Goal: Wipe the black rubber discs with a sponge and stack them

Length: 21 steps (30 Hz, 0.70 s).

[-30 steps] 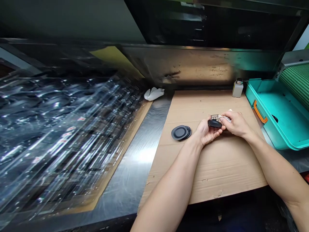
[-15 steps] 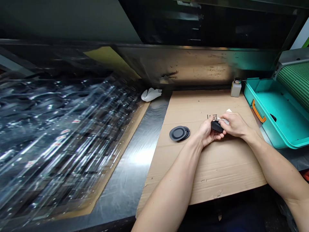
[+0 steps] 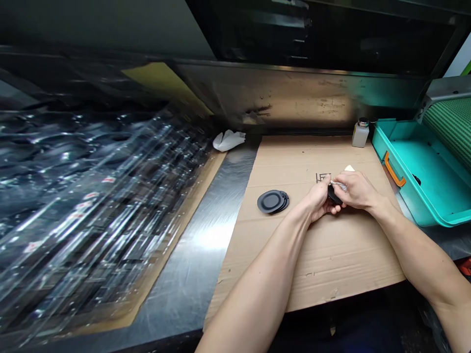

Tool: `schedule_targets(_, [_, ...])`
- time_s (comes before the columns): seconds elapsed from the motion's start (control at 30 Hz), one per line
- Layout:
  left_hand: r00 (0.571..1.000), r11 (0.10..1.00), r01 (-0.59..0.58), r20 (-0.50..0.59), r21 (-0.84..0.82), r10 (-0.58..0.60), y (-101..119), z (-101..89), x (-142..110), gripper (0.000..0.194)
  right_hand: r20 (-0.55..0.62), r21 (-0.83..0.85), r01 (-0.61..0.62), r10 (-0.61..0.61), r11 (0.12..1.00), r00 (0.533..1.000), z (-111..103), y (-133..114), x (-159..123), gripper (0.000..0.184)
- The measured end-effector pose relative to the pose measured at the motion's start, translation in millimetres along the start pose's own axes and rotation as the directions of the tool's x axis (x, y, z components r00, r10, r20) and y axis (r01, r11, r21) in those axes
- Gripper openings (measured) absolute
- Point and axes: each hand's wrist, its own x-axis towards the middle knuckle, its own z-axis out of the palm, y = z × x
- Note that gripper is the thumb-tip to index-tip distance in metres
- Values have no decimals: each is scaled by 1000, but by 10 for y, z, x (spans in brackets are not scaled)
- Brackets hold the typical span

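Note:
Over a brown cardboard sheet (image 3: 324,250), my left hand (image 3: 318,202) grips a small black round part (image 3: 333,196), now turned on edge and mostly hidden between my fingers. My right hand (image 3: 356,190) presses a small white wipe (image 3: 339,185) against that part. To the left of my hands, a short stack of black round discs (image 3: 273,201) lies flat on the cardboard.
Stacked clear plastic trays (image 3: 84,196) fill the left of the steel bench. A crumpled white cloth (image 3: 228,140) lies at the back. A small capped bottle (image 3: 359,133) stands beside a teal bin (image 3: 423,171) with an orange handle on the right.
The black part has tilted from flat to on edge and sunk deeper between my fingers. Both hands stay together over the cardboard, the wipe still on the part.

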Motion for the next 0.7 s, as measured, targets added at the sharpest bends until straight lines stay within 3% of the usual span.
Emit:
schedule_targets(0.17, [999, 1000, -11, -46, -17, 10, -10, 40, -16, 68, 57, -80, -79, 84, 994, 995, -24, -32, -17, 21])
schedule_targets(0.3, [997, 998, -56, -53, -28, 54, -58, 56, -15, 63, 9, 7, -72, 72, 997, 997, -40, -45, -29, 21])
schedule_targets(0.4, [998, 997, -64, -15, -47, 63, -86, 17, -31, 62, 35, 73, -139, 137, 988, 990, -67, -30, -42, 17])
schedule_targets(0.57, [1000, 951, 7, -16, -310, -13, -9, -137, -70, 62, -63, 397, -178, 220, 900, 973, -128, 36, -83, 23])
schedule_targets(0.7, [998, 860, 44, -9, -508, -56, 79, -220, -90, 58, 115, 521, -229, 198, 822, 973, -131, 113, -111, 38])
